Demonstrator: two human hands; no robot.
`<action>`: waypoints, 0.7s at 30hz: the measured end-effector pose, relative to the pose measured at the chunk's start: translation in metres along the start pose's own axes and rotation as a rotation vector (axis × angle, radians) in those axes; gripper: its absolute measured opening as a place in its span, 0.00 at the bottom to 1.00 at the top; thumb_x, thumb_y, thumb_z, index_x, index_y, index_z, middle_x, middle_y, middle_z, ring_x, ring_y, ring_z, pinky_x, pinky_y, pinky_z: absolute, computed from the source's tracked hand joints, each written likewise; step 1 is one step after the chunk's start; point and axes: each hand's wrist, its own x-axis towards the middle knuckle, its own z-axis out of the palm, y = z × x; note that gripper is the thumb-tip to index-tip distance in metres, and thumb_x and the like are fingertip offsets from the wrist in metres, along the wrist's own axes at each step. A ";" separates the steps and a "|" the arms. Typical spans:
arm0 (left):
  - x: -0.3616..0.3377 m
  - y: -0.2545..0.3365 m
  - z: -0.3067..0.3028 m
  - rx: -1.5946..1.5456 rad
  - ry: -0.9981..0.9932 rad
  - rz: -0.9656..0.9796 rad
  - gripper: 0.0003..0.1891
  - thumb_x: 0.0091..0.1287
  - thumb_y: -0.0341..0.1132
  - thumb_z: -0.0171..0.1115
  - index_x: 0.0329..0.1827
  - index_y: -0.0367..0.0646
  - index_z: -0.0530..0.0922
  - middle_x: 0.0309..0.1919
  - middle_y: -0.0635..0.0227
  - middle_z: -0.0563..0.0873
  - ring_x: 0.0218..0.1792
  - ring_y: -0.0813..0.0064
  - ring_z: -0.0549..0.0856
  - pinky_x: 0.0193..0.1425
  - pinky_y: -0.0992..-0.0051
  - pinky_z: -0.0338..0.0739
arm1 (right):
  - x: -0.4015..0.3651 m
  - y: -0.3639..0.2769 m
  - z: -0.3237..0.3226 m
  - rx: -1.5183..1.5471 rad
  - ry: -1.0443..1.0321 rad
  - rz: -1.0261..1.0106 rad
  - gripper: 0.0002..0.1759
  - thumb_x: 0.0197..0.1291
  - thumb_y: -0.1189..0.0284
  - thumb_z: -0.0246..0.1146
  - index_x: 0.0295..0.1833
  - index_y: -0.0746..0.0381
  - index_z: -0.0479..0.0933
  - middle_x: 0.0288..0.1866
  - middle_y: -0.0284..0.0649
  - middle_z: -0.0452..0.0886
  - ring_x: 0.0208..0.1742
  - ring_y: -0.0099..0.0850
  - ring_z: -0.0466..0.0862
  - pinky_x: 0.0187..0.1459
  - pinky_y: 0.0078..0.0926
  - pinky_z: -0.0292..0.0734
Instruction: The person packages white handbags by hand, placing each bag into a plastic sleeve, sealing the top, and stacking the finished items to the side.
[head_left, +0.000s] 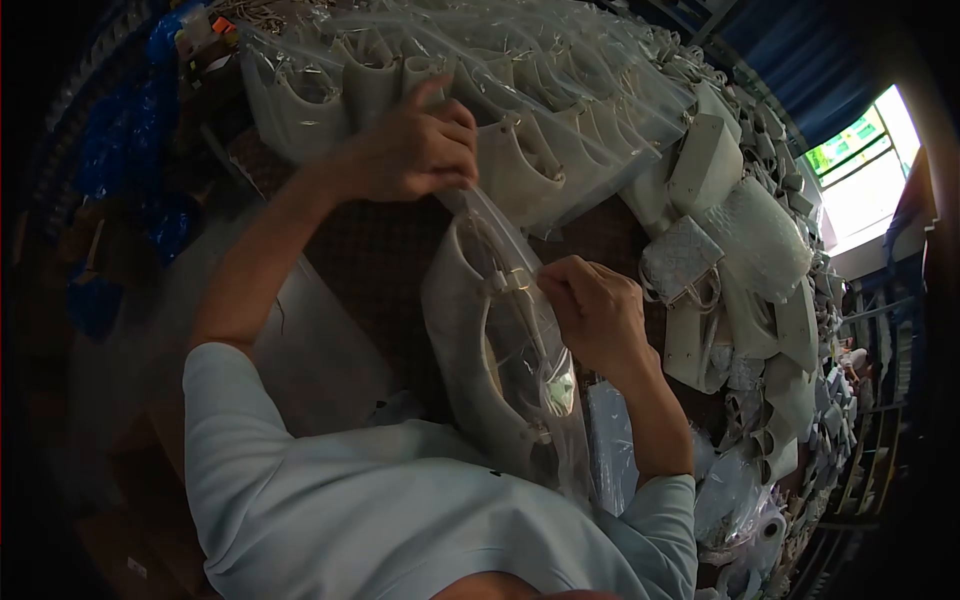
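A cream-coloured shoe (470, 350) lies inside a clear plastic bag (525, 340) on the dark patterned work surface (375, 260), close to my chest. My left hand (415, 150) is closed on the far end of the bag, pinching the plastic between thumb and fingers. My right hand (595, 310) pinches the bag's right edge near the shoe's strap and metal buckle (510, 282). The bag is stretched between the two hands. A small pale label or packet (562, 390) shows through the plastic near its lower end.
Rows of bagged cream shoes (540, 110) overlap along the far side. A pile of loose cream shoes and uppers (740, 260) fills the right. Blue plastic (120, 140) lies at the left. Clear empty bags (615, 440) sit by my right forearm. A bright window (865, 160) is upper right.
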 end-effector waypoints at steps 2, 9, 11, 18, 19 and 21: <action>-0.020 -0.015 -0.011 0.121 0.019 -0.081 0.04 0.58 0.37 0.62 0.29 0.49 0.80 0.28 0.78 0.79 0.44 0.76 0.78 0.70 0.53 0.47 | 0.000 0.004 0.002 0.038 -0.044 0.007 0.03 0.52 0.77 0.61 0.34 0.62 0.74 0.25 0.38 0.78 0.28 0.35 0.81 0.29 0.27 0.74; -0.141 -0.035 0.007 -0.286 0.267 -0.796 0.12 0.65 0.38 0.57 0.48 0.44 0.77 0.39 0.71 0.80 0.44 0.72 0.78 0.59 0.68 0.68 | -0.145 0.089 0.019 0.823 0.118 0.628 0.28 0.54 0.80 0.61 0.63 0.59 0.67 0.60 0.41 0.72 0.59 0.30 0.74 0.54 0.25 0.71; -0.172 -0.016 0.062 -0.565 0.282 -1.060 0.22 0.64 0.41 0.59 0.59 0.45 0.70 0.46 0.69 0.79 0.50 0.72 0.77 0.57 0.70 0.69 | -0.226 0.066 0.047 0.297 -0.230 0.613 0.33 0.55 0.78 0.62 0.68 0.60 0.60 0.67 0.42 0.64 0.67 0.30 0.63 0.64 0.24 0.61; -0.200 0.092 0.245 -1.443 0.396 -1.275 0.50 0.57 0.55 0.62 0.73 0.54 0.37 0.72 0.63 0.49 0.68 0.58 0.59 0.56 0.58 0.73 | -0.205 0.038 0.151 0.972 -0.151 0.845 0.34 0.56 0.77 0.61 0.68 0.62 0.59 0.66 0.42 0.64 0.67 0.29 0.64 0.64 0.24 0.61; -0.183 0.092 0.256 -1.377 0.416 -1.195 0.49 0.58 0.55 0.61 0.73 0.54 0.37 0.71 0.61 0.50 0.67 0.57 0.61 0.56 0.56 0.73 | -0.173 0.055 0.162 1.082 -0.121 0.859 0.34 0.56 0.77 0.61 0.68 0.62 0.59 0.66 0.42 0.64 0.67 0.29 0.64 0.64 0.24 0.61; -0.161 0.074 0.261 -1.329 0.402 -1.097 0.48 0.59 0.56 0.61 0.73 0.55 0.38 0.70 0.60 0.51 0.65 0.56 0.62 0.56 0.54 0.72 | -0.124 0.098 0.188 1.116 0.066 0.639 0.33 0.56 0.76 0.62 0.68 0.63 0.60 0.63 0.41 0.68 0.63 0.28 0.68 0.61 0.24 0.65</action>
